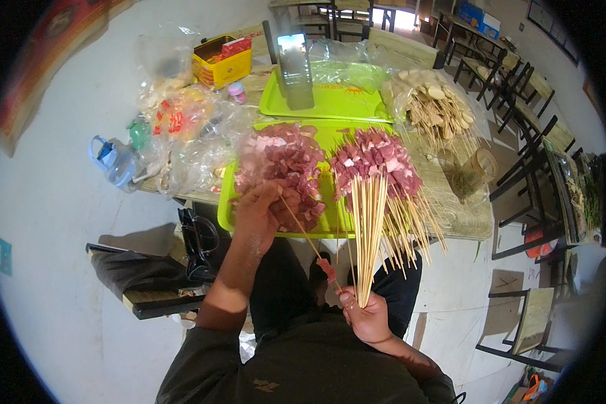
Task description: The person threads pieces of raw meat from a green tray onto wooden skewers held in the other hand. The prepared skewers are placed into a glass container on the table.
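Observation:
My left hand (258, 208) is over the heap of cut raw meat (288, 156) on the near green tray (328, 202), pinching the upper end of one bamboo skewer (300, 226). This skewer slants down to my right hand, and a piece of red meat (326, 270) is threaded near its lower end. In my right hand (367, 318) is a thick bundle of bare bamboo skewers (367, 237), fanned upward. Behind the bundle, skewers loaded with meat (376, 156) lie piled on the tray's right side, their sticks hanging over the table edge.
A phone (296, 70) stands upright on the far green tray (353, 103). Plastic bags (182, 126), a yellow tub (227, 68) and a blue bottle (116, 164) crowd the left. Bagged skewers (437, 106) and a clear jar (472, 174) sit right. A chair (146, 275) holds a black bag (198, 242).

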Motion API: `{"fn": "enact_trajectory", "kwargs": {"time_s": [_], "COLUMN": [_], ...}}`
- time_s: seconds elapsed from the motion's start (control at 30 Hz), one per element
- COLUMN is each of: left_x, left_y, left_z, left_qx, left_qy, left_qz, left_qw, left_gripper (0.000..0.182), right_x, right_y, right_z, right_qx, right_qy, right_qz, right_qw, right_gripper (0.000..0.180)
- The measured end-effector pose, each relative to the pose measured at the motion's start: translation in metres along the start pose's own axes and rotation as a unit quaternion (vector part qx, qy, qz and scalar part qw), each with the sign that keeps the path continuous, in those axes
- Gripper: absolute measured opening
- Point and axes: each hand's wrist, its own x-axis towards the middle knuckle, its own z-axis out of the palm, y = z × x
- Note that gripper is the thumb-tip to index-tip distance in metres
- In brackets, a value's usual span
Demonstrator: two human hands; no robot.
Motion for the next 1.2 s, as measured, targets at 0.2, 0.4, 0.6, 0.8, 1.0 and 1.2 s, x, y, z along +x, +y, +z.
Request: {"fn": "enact_trajectory", "kwargs": {"time_s": [0.2,0.4,0.6,0.8,1.0,1.2], "left_x": [0.0,-0.004,-0.038,-0.043,0.016,0.062], "left_y": [-0.007,-0.016,-0.038,-0.023,0.029,0.067], "left_z": [-0.001,-0.003,0.028,0.031,0.006,0.006], "left_qx": [-0.056,-0.046,0.065,0.293,0.557,0.746], "left_qy": [-0.044,-0.054,-0.062,-0.244,-0.07,-0.046], "left_qz": [-0.021,-0.021,-0.083,-0.104,0.219,0.336], "left_qw": [0.997,0.997,0.993,0.919,0.798,0.573], "left_gripper": [0.021,0.023,0.027,0.022,0.017,0.02], "right_x": [0.001,0.002,0.006,0.004,0.001,-0.002], "right_y": [0.002,0.004,-0.011,-0.013,-0.017,-0.014], "right_z": [0.002,0.003,0.003,-0.002,-0.005,-0.005], "right_qx": [0.004,-0.008,0.119,0.176,0.178,0.159], "right_qy": [0.0,-0.001,-0.014,0.027,0.03,0.012], "right_qz": [-0.003,-0.002,0.065,0.063,0.053,0.028], "right_qw": [1.0,1.0,0.991,0.982,0.982,0.987], "right_gripper": [0.019,0.019,0.021,0.02,0.02,0.021]}}
